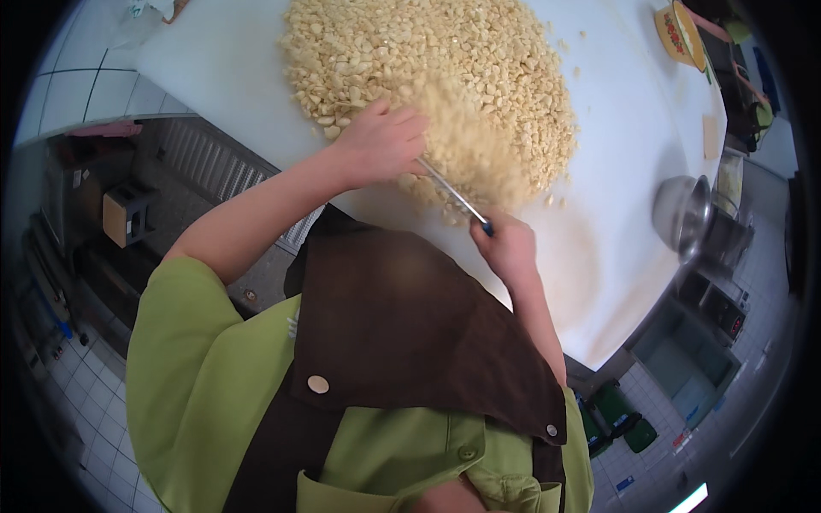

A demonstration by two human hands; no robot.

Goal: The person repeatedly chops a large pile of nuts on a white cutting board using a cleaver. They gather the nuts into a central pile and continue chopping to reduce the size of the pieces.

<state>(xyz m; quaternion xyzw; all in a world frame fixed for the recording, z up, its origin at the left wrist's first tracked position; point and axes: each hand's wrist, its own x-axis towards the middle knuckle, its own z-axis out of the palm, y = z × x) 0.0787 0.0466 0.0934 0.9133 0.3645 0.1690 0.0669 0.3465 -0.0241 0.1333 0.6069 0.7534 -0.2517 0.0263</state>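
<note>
A large heap of pale chopped pieces, which look like garlic, lies on the white work surface. My left hand grips the far end of a long knife blade at the near side of the heap. Closed around the knife's blue handle is my right hand, near the front edge. The blade is seen almost edge-on, slanting between both hands. Just beyond it some pieces are blurred by motion. The blade's cutting edge is hidden.
A yellow flowered bowl stands at the far right, near another person. A metal bowl is by the right edge. Clear plastic lies at the upper left. Green bins stand on the floor at lower right.
</note>
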